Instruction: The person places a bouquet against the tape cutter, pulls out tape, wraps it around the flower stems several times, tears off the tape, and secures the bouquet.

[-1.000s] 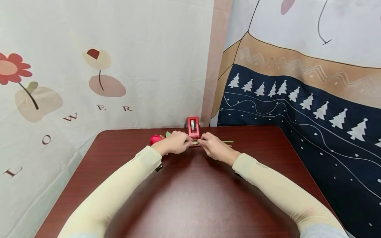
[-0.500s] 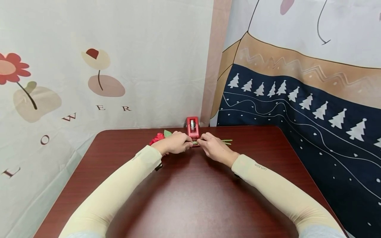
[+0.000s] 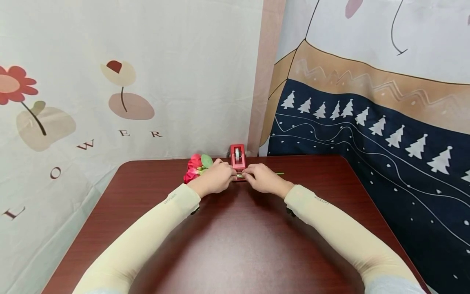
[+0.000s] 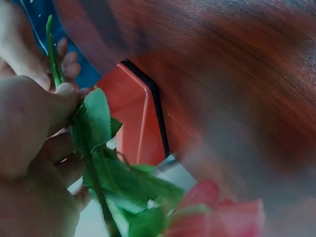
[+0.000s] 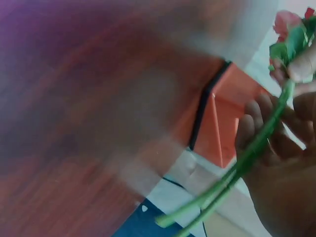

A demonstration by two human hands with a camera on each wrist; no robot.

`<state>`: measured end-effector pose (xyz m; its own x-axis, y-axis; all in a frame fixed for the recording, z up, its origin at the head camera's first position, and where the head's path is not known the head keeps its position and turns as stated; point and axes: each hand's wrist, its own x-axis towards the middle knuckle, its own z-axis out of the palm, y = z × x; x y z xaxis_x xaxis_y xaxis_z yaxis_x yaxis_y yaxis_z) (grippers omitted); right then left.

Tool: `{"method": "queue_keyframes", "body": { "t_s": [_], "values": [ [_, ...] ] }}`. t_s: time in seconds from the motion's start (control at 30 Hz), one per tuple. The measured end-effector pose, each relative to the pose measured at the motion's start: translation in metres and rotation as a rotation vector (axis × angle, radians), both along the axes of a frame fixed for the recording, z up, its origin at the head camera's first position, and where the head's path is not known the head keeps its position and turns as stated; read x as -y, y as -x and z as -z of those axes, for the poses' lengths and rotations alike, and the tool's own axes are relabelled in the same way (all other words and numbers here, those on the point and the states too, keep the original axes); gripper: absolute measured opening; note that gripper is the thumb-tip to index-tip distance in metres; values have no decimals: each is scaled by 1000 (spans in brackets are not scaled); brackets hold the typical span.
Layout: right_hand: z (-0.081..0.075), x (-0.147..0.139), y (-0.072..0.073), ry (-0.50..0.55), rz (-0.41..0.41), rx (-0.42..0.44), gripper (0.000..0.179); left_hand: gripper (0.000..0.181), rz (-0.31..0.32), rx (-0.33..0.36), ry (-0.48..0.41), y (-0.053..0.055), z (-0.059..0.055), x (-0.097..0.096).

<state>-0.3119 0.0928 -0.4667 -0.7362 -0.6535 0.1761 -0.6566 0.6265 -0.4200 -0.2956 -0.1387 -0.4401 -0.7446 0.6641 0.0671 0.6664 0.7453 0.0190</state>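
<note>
In the head view, my left hand (image 3: 216, 176) and right hand (image 3: 262, 178) face each other at the table's far side, fingertips close together. The left hand pinches green rose stems just below the leaves (image 4: 96, 116), seen in the left wrist view. Red and pink roses (image 3: 193, 167) stick out to its left. My right hand (image 5: 281, 182) has thumb and fingers around the lower stems (image 5: 252, 150), whose two cut ends point away from the blooms in the right wrist view. A red tape dispenser (image 3: 238, 157) stands right behind the fingertips.
The dark red-brown wooden table (image 3: 235, 245) stretches toward the person. A white printed cloth (image 3: 191, 81) hangs behind it, and a navy cloth with white trees (image 3: 367, 163) borders the right side.
The roses have turned in the hands: one bloom showed at first, and more blooms and a leaf now show further up. Both hands stay almost in place, their fingers shifting slightly.
</note>
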Motion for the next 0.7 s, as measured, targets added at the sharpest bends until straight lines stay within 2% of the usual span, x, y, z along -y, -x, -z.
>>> {"method": "queue_keyframes", "body": {
  "t_s": [0.2, 0.33, 0.5, 0.7],
  "values": [
    [-6, -2, 17, -22, -46, 241, 30, 14, 68, -227, 58, -3, 6, -2],
    [-9, -4, 25, -17, -57, 374, 33, 11, 89, -348, 91, -7, 6, -1],
    [-12, -5, 31, 8, -43, 464, 35, 6, 109, -449, 120, -8, 6, 0],
    [-16, -2, 38, 12, -75, 551, 37, 6, 107, -521, 110, -8, 9, 1]
  ]
}}
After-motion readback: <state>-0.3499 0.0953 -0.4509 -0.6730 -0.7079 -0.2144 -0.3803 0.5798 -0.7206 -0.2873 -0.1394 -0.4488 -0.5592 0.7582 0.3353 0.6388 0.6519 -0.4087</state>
